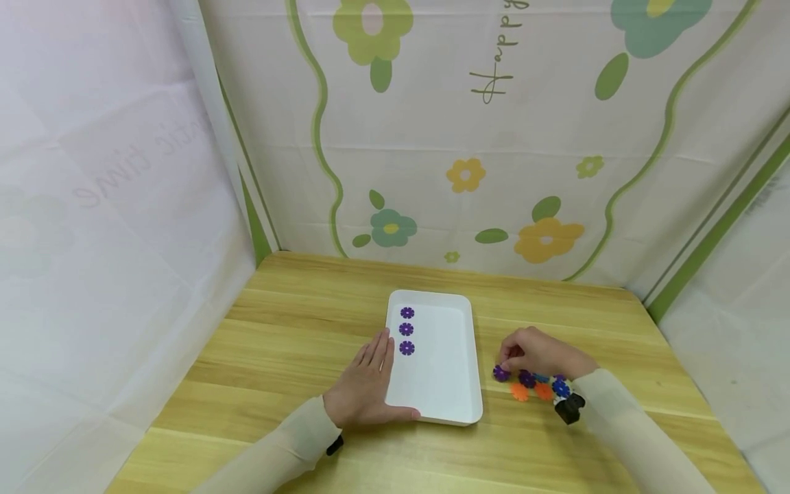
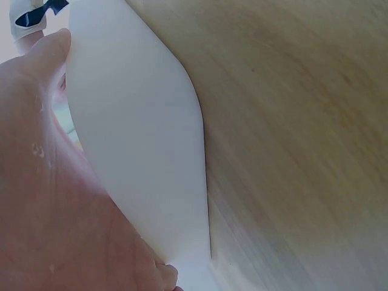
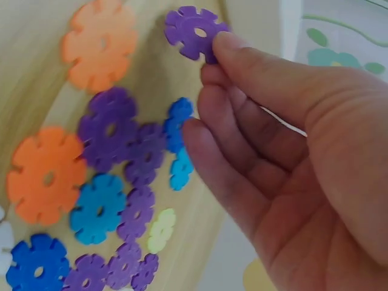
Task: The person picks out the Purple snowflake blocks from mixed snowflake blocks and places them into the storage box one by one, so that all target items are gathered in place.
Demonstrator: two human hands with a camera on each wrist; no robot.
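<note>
Pinching a purple disc (image 1: 501, 374) in my right hand (image 1: 540, 353); head view puts it right of the tray (image 1: 441, 370). My left hand (image 1: 364, 385) lies straight-fingered along the tray's left edge, thumb at its near edge; three purple discs (image 1: 403, 329) line the left side within. Left wrist: thumb on the rim; fingers mostly out of frame, their contact hard to judge. Right wrist: pinched disc apart from loose discs (image 3: 88, 203), orange, purple, blue.
</note>
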